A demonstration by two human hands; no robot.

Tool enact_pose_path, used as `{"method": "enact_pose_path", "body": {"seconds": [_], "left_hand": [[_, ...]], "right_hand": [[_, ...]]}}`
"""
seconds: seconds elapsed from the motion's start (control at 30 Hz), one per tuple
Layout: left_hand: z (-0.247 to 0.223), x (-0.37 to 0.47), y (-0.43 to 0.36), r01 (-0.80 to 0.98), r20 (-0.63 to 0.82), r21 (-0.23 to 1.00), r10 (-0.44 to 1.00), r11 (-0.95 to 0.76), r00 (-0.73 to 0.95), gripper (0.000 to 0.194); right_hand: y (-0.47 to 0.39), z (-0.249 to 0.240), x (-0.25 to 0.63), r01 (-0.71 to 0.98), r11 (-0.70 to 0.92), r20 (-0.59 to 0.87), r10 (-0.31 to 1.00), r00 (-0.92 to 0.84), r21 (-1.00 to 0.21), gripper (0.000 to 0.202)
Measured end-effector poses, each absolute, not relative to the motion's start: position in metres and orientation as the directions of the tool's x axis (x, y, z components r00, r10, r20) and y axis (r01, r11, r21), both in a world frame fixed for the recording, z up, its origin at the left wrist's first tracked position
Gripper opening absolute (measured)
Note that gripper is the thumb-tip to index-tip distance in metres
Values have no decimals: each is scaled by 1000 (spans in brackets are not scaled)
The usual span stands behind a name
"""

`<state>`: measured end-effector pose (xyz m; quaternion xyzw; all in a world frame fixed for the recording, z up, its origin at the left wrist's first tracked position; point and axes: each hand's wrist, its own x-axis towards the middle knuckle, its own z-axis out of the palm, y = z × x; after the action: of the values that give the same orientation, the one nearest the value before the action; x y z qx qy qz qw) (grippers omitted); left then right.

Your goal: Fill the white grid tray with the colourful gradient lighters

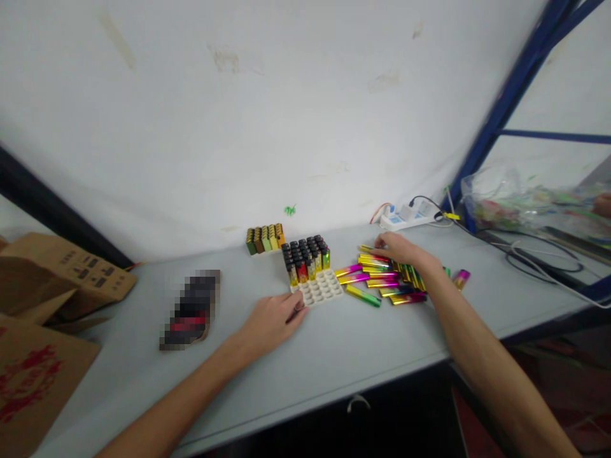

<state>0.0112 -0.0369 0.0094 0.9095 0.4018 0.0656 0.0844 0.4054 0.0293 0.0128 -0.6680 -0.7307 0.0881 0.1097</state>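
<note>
A white tray (319,289) with round holes lies mid-table, its far part filled with upright black-topped lighters (306,257). My left hand (274,323) is closed at the tray's near left corner, thumb and finger gripping the edge. To the right spreads a loose pile of shiny lighter-sized pieces (379,275) in yellow, pink and green; whether they are whole lighters or only their casings cannot be made out. My right hand (403,248) reaches over the far side of this pile. Its fingers are bent down onto the pieces, and what lies between the fingertips is hidden.
Behind the tray stands a block of gold-topped lighters (265,238). A pixelated dark object (191,310) lies at left, near cardboard boxes (67,273). A power strip (410,215) with cables sits by the wall, and plastic bags (534,207) are beyond the blue frame (491,127).
</note>
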Motion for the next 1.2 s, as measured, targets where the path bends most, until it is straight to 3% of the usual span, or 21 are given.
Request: {"method": "enact_pose_path", "body": {"seconds": [0.1,0.27,0.47,0.6,0.77,1.07,1.2], "left_hand": [[9,11,-37,719,51,210,742,-662,668,20],[9,11,-37,713,61,205,736,-670,674,22],[9,11,-38,732,41,197,751,-653,659,20],[7,11,-37,720,53,219,744,-659,666,19],[7,11,-37,704,71,221,731,-675,679,17],[5,11,-36,704,89,203,729,-680,679,16],[5,11,-36,704,91,198,728,-682,680,16]], "right_hand": [[25,16,395,903,133,215,975,-47,-408,27],[9,33,365,669,335,480,876,37,-663,49],[-2,36,320,276,362,376,926,1,-891,48],[-11,29,296,175,315,288,943,-164,-933,47],[-29,30,264,-21,288,272,872,-408,-957,40],[-26,6,238,217,305,300,952,-56,-927,53],[-22,-3,240,263,232,253,966,48,-936,42]]}}
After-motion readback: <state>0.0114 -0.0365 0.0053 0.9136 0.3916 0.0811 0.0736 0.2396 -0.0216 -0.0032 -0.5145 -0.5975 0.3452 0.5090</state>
